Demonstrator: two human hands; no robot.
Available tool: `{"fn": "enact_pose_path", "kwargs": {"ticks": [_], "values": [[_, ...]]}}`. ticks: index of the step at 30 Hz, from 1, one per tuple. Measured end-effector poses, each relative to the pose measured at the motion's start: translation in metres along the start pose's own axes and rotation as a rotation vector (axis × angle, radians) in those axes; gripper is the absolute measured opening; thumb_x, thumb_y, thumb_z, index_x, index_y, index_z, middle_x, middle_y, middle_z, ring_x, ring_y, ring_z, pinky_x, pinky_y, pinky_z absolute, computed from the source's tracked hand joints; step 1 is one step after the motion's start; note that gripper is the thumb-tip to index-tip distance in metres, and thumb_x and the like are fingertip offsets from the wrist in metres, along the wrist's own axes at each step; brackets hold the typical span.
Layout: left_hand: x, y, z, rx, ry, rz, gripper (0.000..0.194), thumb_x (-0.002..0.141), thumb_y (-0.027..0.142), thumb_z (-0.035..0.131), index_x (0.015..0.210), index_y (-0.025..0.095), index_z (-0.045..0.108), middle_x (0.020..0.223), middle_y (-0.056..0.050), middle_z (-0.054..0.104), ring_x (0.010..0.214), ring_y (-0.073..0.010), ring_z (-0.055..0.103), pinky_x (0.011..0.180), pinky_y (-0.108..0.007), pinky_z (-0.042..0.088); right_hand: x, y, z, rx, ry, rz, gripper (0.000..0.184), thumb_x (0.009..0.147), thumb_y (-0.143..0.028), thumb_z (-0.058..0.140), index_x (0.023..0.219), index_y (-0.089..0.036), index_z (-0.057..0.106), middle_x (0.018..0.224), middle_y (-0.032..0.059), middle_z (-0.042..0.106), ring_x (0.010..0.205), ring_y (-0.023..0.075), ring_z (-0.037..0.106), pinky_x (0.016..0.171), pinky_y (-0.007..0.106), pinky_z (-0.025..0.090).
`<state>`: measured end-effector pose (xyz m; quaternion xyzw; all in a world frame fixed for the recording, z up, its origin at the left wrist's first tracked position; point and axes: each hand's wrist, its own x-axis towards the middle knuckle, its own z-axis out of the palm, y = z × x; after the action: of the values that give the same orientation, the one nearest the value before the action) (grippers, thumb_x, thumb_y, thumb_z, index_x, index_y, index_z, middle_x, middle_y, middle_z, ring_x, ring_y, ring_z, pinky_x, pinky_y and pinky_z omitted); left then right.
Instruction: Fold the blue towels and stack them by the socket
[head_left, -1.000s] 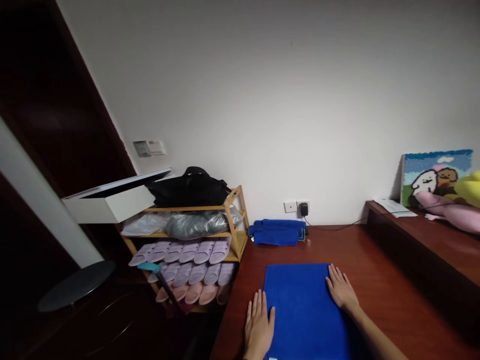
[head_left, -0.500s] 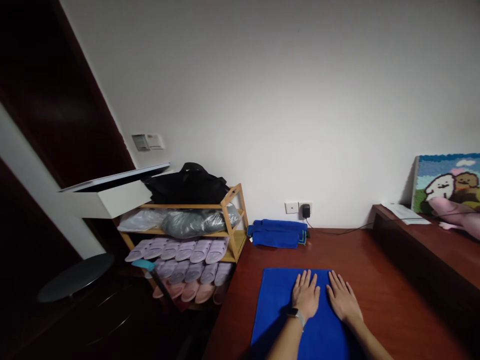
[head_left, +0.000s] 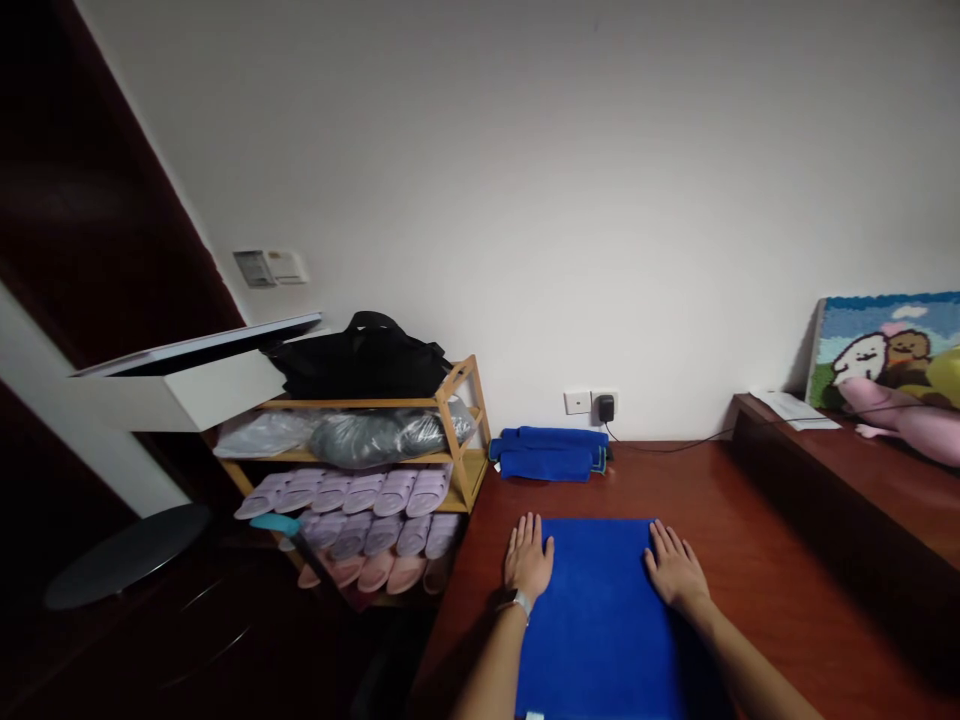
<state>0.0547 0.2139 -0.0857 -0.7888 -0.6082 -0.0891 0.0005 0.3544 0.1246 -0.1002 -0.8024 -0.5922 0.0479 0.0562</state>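
Note:
A blue cloth (head_left: 600, 610) lies spread flat on the red-brown wooden table (head_left: 750, 590). My left hand (head_left: 528, 558) lies open and flat on the cloth's far left corner, partly on the wood, a watch at its wrist. My right hand (head_left: 673, 570) rests open and flat on the cloth's far right corner. Neither hand holds anything. A stack of folded blue cloths (head_left: 551, 454) sits at the table's back edge against the wall, well beyond both hands.
A charger (head_left: 606, 408) is plugged in above the folded stack, its cable running right. A raised wooden ledge (head_left: 847, 480) on the right carries papers, a plush toy and a woven picture. Left of the table stands a wooden rack (head_left: 457, 440) of slippers with a black bag.
My left hand slid from the cloth's near left edge to its middle beside the right hand, then out to the far left corner. The right hand stayed near the far right corner.

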Motion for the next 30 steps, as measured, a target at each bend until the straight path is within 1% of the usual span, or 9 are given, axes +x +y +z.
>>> {"fn": "enact_pose_path", "kwargs": {"ticks": [3,8,12,16,19,22,26,28,30], "values": [[0.001,0.002,0.0,-0.006,0.017,-0.007,0.064,0.105,0.04,0.029,0.162,0.011,0.038,0.17,-0.012,0.036,0.159,-0.0252,0.028,0.131,-0.044,0.023,0.003,0.0,-0.003,0.043,0.023,-0.031,0.07,0.1,-0.042,0.028,0.161,-0.01,0.039,0.172,0.0106,0.031,0.158,0.026,0.029,0.13,0.044,0.017],[0.004,-0.001,0.005,-0.002,0.024,0.0,0.065,0.105,0.04,0.028,0.163,0.011,0.037,0.171,-0.012,0.035,0.159,-0.0248,0.028,0.131,-0.044,0.023,0.006,0.005,0.0,0.094,-0.022,-0.021,0.072,0.103,-0.043,0.02,0.167,-0.01,0.02,0.175,0.0063,0.02,0.162,0.0211,0.015,0.132,0.042,0.011],[0.006,-0.001,0.007,0.019,0.022,-0.004,0.066,0.105,0.041,0.027,0.163,0.012,0.036,0.171,-0.012,0.033,0.159,-0.0249,0.028,0.131,-0.044,0.023,0.007,0.005,0.001,0.122,-0.016,-0.019,0.073,0.104,-0.047,0.017,0.167,-0.011,0.02,0.175,0.0071,0.02,0.162,0.0216,0.014,0.132,0.043,0.01],[0.008,-0.003,0.001,0.044,-0.006,0.002,0.066,0.104,0.043,0.028,0.163,0.015,0.036,0.17,-0.012,0.034,0.159,-0.0278,0.029,0.13,-0.049,0.024,0.007,0.003,-0.001,0.118,-0.02,-0.008,0.074,0.104,-0.048,0.017,0.167,-0.009,0.018,0.175,0.0069,0.019,0.162,0.0216,0.014,0.132,0.042,0.009],[0.01,0.006,-0.006,0.067,0.034,0.046,0.064,0.102,0.034,0.033,0.164,0.017,0.034,0.171,-0.009,0.033,0.16,-0.028,0.025,0.132,-0.051,0.019,0.007,0.002,-0.002,0.128,-0.014,-0.013,0.074,0.103,-0.047,0.017,0.167,-0.008,0.019,0.175,0.0079,0.02,0.162,0.0223,0.016,0.132,0.043,0.01],[0.009,0.043,-0.005,0.011,0.097,0.186,0.065,0.102,0.028,0.033,0.166,0.02,0.028,0.173,-0.006,0.028,0.161,-0.0267,0.021,0.132,-0.051,0.019,0.008,0.001,-0.002,0.149,-0.006,-0.019,0.075,0.103,-0.049,0.017,0.167,-0.009,0.02,0.174,0.0086,0.021,0.162,0.0226,0.016,0.132,0.043,0.011],[0.0,0.127,0.012,-0.144,0.048,0.385,0.061,0.107,0.038,0.025,0.167,0.023,0.026,0.171,-0.006,0.033,0.16,-0.0278,0.026,0.13,-0.054,0.025,0.008,0.004,-0.002,0.128,-0.02,-0.027,0.075,0.103,-0.047,0.016,0.167,-0.009,0.02,0.174,0.0082,0.02,0.162,0.022,0.016,0.131,0.042,0.011],[-0.006,0.161,0.022,-0.2,0.003,0.416,0.061,0.108,0.04,0.02,0.167,0.024,0.026,0.171,-0.006,0.036,0.16,-0.0271,0.027,0.13,-0.055,0.026,0.008,0.006,-0.002,0.114,-0.024,-0.047,0.073,0.102,-0.044,0.017,0.166,-0.009,0.022,0.174,0.0083,0.02,0.162,0.0219,0.016,0.131,0.041,0.012],[-0.009,0.177,0.029,-0.233,-0.036,0.404,0.062,0.108,0.041,0.016,0.166,0.025,0.027,0.17,-0.006,0.037,0.16,-0.0258,0.027,0.13,-0.054,0.026,0.008,0.007,-0.001,0.103,-0.023,-0.06,0.072,0.102,-0.041,0.018,0.166,-0.008,0.023,0.174,0.0082,0.02,0.162,0.0218,0.016,0.131,0.041,0.012]]}}
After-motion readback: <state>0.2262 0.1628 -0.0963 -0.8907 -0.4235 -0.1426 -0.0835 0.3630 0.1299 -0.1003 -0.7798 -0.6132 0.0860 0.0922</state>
